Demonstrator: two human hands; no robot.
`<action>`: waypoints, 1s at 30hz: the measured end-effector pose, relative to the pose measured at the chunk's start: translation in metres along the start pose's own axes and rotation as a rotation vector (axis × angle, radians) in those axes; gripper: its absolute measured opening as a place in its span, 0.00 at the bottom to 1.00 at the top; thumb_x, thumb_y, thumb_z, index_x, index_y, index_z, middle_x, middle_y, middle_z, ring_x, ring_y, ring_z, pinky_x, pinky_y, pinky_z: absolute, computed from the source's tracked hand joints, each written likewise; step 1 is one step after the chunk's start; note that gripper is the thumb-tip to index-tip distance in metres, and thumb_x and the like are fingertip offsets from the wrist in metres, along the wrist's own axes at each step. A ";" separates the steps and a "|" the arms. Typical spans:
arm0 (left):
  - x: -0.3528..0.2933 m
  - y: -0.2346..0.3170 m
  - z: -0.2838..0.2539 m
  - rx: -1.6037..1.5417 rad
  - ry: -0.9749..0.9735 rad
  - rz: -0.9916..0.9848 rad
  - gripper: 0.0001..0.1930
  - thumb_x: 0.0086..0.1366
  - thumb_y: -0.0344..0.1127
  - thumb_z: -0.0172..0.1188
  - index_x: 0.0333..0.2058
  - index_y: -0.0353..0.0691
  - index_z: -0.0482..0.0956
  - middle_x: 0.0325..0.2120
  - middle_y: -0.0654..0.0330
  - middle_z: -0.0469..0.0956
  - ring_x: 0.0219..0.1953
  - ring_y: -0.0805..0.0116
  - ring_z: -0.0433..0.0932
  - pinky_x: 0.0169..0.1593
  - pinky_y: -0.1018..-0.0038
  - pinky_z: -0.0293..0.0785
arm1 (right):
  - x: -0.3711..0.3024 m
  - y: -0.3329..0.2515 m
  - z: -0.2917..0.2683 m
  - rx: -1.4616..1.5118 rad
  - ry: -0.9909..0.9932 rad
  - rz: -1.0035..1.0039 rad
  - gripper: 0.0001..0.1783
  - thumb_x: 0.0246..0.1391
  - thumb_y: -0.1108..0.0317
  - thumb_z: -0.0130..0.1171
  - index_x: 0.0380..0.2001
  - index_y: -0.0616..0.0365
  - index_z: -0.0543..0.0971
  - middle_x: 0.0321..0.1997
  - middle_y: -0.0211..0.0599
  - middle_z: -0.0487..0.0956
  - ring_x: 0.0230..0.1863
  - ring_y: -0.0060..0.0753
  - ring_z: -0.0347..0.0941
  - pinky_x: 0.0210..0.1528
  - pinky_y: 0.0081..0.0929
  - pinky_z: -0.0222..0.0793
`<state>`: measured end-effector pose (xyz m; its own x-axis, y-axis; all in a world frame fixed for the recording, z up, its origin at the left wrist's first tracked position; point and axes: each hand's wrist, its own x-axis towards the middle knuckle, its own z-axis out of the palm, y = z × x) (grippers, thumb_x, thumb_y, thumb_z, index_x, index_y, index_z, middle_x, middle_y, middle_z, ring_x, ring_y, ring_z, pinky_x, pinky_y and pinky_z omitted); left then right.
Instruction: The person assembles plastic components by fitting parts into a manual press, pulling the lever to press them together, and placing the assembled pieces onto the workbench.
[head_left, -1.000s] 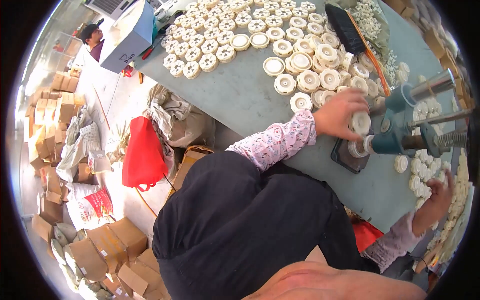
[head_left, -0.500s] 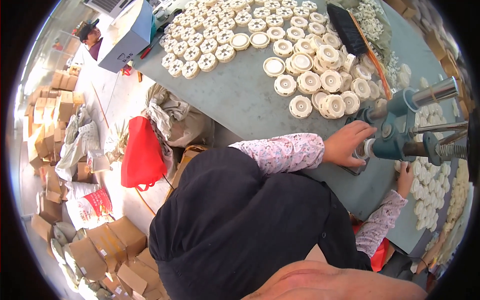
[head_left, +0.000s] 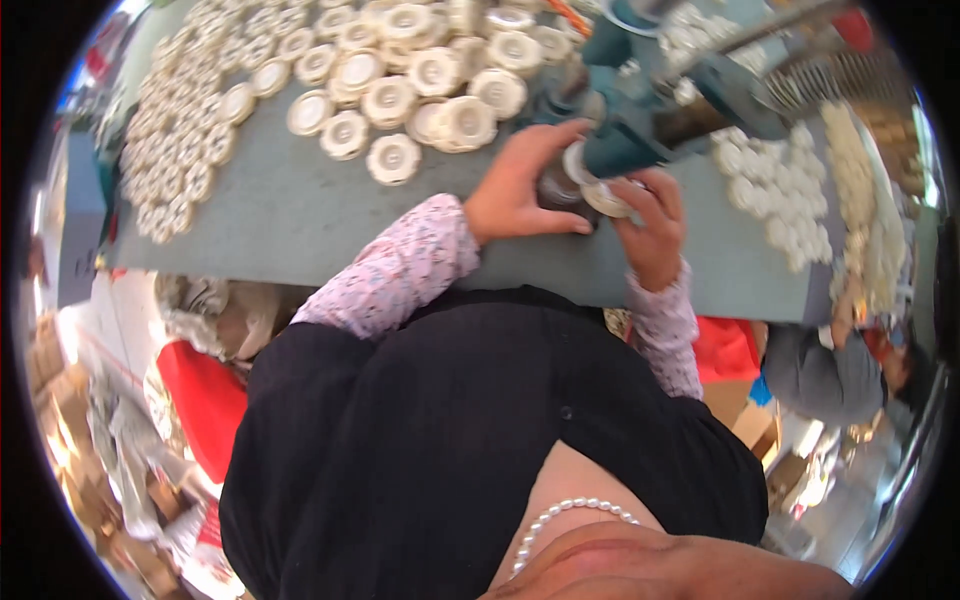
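Observation:
A blue-green bench press [head_left: 625,140] stands on the grey table ahead of me, its metal shafts and spring running to the upper right. My left hand [head_left: 525,190] rests beside the press's lower end, fingers and thumb spread around a dark round base [head_left: 560,190]. From the other side, my right hand [head_left: 650,225] pinches a round white plastic cap [head_left: 607,198] at the edge of that base, under the press head. Part of the cap is covered by the fingers. Heaped left of the press are cream round plastic caps [head_left: 435,72], some of them stacked.
Many smaller-looking cream round parts [head_left: 190,140] cover the far left of the table [head_left: 270,215]. White round pieces [head_left: 775,185] lie in rows right of the press. A red bag [head_left: 205,400] hangs below the table's left edge. Another person [head_left: 835,370] is at the right.
My view has swung to the right. My right hand has come from the white pieces to the press and now holds a cap there. My left hand stays at the press base.

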<state>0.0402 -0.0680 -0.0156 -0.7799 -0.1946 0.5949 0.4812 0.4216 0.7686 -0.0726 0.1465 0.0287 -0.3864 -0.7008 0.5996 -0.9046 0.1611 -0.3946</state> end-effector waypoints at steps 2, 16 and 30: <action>-0.002 -0.004 -0.002 -0.029 -0.034 -0.040 0.52 0.46 0.52 0.84 0.66 0.36 0.70 0.59 0.48 0.74 0.62 0.47 0.73 0.67 0.58 0.66 | -0.005 0.002 0.014 -0.039 0.022 0.034 0.22 0.41 0.81 0.72 0.44 0.55 0.86 0.54 0.41 0.81 0.51 0.44 0.81 0.50 0.36 0.79; 0.012 0.010 -0.007 0.094 -0.019 -0.081 0.35 0.49 0.41 0.81 0.56 0.39 0.82 0.58 0.53 0.78 0.67 0.50 0.71 0.70 0.57 0.66 | -0.032 -0.012 0.036 0.148 0.042 0.139 0.31 0.54 0.82 0.60 0.62 0.68 0.70 0.63 0.59 0.77 0.62 0.62 0.78 0.64 0.44 0.74; -0.003 -0.011 -0.002 -0.010 -0.066 -0.136 0.39 0.48 0.41 0.84 0.61 0.42 0.81 0.62 0.59 0.79 0.77 0.44 0.59 0.76 0.51 0.55 | 0.157 0.003 -0.126 0.795 0.558 0.092 0.06 0.64 0.72 0.63 0.39 0.64 0.81 0.38 0.37 0.84 0.44 0.33 0.86 0.39 0.16 0.80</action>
<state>0.0381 -0.0742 -0.0255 -0.8624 -0.1905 0.4690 0.3733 0.3864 0.8434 -0.1583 0.1244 0.2092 -0.6642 -0.2460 0.7060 -0.5608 -0.4604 -0.6881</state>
